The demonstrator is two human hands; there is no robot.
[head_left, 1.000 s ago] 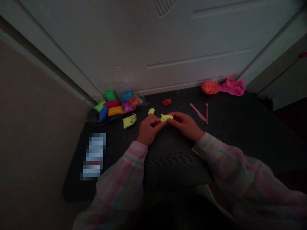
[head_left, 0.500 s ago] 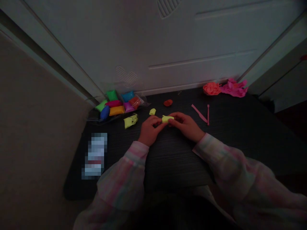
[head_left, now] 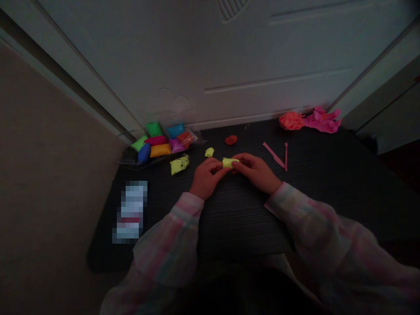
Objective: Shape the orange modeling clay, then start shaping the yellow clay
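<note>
Between my two hands is a lump of yellow modelling clay (head_left: 229,162), held just above the dark table. My left hand (head_left: 206,177) pinches its left end with thumb and fingers. On its right end, my right hand (head_left: 257,173) closes with the thumb in front and fingers behind. A smaller yellow clay piece (head_left: 209,152) lies beyond my left hand. To its left rests a yellow clay packet (head_left: 179,165) with dark markings. A flattened red clay piece (head_left: 231,140) sits farther back.
Several coloured clay packets (head_left: 160,151) lie in clear plastic at the back left. Two pink modelling tools (head_left: 274,155) rest right of my hands. An orange crumpled piece (head_left: 291,121) and pink crumpled material (head_left: 323,120) are against the white door (head_left: 249,57). A blurred-out rectangular object (head_left: 131,210) lies at left.
The yellow clay between my fingers looks slightly reshaped, its upper left bump less pronounced. Both hands keep their grip; the whole view has shifted slightly.
</note>
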